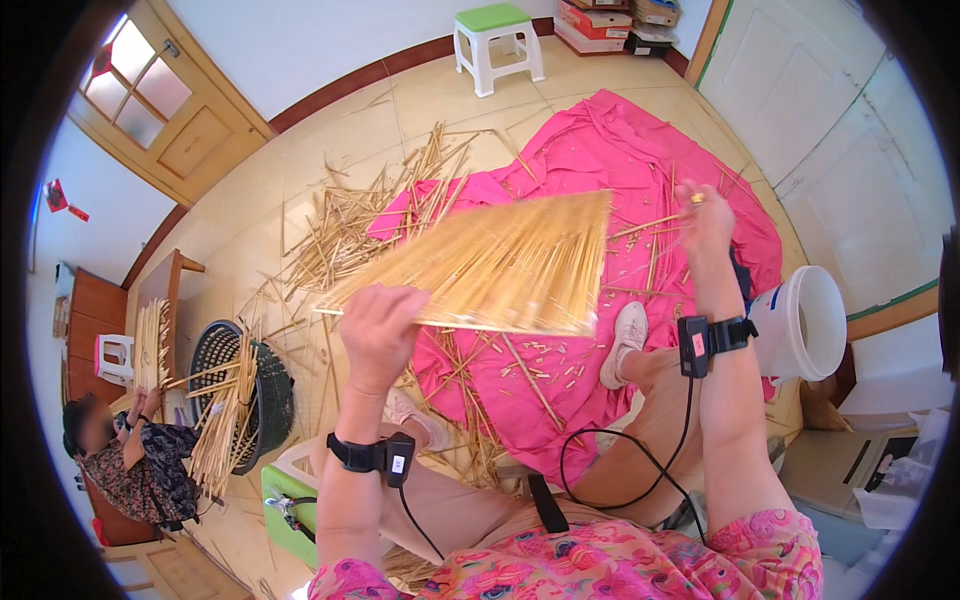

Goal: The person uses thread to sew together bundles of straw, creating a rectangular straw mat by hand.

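Note:
My left hand (380, 335) grips the lower left edge of a flat mat (490, 260) of pale straw-coloured sticks, held tilted over a pink cloth (700, 150). The mat's far end is slightly blurred. To the right of the mat, my right hand (705, 220) is raised with its fingers curled closed, a small yellow item at the fingertips; faint strands seem to hang from it, too small to make out. Short stick pieces and longer sticks lie on the cloth around my shoes (628, 340). Black straps with small boxes and cables are on both my forearms.
Loose sticks (340, 240) cover the floor at left. A basket of sticks (270, 400) stands beside a seated person (130, 460) holding sticks. A white bucket (820, 325) is at my right. A green-topped stool (495, 45) and stacked boxes (590, 25) stand by the far wall.

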`<state>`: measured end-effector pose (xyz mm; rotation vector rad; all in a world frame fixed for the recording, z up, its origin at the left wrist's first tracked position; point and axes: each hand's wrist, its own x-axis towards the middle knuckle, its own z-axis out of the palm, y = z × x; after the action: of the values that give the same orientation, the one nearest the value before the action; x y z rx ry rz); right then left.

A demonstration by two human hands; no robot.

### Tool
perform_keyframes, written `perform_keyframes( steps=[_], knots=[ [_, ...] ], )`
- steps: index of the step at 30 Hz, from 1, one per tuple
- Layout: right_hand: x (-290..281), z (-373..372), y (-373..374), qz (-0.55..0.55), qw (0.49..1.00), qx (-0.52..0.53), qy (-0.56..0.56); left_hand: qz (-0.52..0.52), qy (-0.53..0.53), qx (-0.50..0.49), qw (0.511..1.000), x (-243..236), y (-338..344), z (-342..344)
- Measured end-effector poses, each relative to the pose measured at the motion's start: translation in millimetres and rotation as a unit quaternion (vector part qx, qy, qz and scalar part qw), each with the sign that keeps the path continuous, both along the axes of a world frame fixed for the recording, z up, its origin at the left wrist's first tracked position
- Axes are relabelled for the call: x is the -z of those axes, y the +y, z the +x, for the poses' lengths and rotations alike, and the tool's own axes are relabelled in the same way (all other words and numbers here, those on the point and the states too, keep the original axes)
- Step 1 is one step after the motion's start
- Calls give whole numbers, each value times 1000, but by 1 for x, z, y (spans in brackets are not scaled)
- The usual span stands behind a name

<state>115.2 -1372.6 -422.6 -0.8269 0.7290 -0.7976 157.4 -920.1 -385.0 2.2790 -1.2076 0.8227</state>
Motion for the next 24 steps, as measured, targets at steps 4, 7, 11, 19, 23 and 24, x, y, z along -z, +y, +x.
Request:
perform_keyframes(
  steps=[4, 7, 11, 19, 23, 24],
  knots=[
    [9, -14, 66, -29, 966, -224, 123, 88, -89, -16, 992, 14, -15, -9],
    [4, -10, 94, -79, 931, -280, 218, 74, -94, -57, 991, 25, -3, -6],
    [9, -4, 99, 12, 932, -325, 162, 66, -100, -11, 993, 25, -1, -9],
    [4, 1, 96, 44, 929, -351, 113, 41, -115, 29, 992, 14, -3, -19],
    [13, 3, 89, 17, 942, -333, 34, 25, -110, 42, 993, 9, -11, -20],
    [15, 4, 90, -3, 947, -320, 19, 15, -101, 45, 994, 11, -10, -18]
  ],
)
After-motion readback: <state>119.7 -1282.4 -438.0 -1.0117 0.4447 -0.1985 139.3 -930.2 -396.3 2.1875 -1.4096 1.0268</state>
